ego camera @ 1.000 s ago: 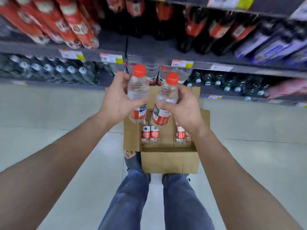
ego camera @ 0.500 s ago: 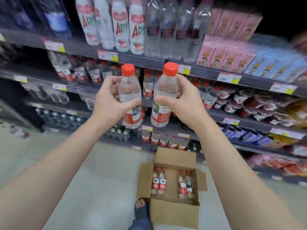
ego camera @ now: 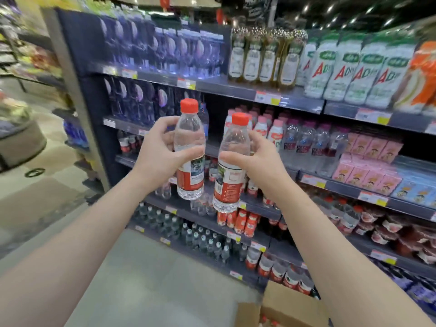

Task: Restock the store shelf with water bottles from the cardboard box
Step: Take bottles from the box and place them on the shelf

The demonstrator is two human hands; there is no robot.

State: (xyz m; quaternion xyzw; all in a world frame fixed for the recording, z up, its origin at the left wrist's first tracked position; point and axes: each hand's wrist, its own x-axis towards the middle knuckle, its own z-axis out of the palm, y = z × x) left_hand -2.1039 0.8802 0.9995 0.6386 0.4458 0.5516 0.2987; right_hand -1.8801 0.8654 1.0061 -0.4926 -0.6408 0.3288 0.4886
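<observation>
My left hand (ego camera: 160, 152) grips a clear water bottle (ego camera: 190, 135) with a red cap and red label, held upright in front of the shelves. My right hand (ego camera: 256, 159) grips a second water bottle (ego camera: 233, 142) of the same kind, just right of the first and slightly lower. Both bottles hang in the air before a dark gap on the shelf (ego camera: 212, 147) at chest height. The cardboard box (ego camera: 290, 305) sits on the floor at the bottom edge, partly hidden by my right forearm.
Dark store shelving (ego camera: 259, 95) full of drinks fills the view: white bottles and pink cartons to the right, green-capped bottles (ego camera: 203, 239) on the lowest shelf. The shelf unit's end post (ego camera: 77, 102) stands left, with open aisle floor (ego camera: 35, 197) beyond.
Both hands have lifted the two bottles from above the box up to shelf height. My view has swung up and left, so the box has dropped to the bottom edge.
</observation>
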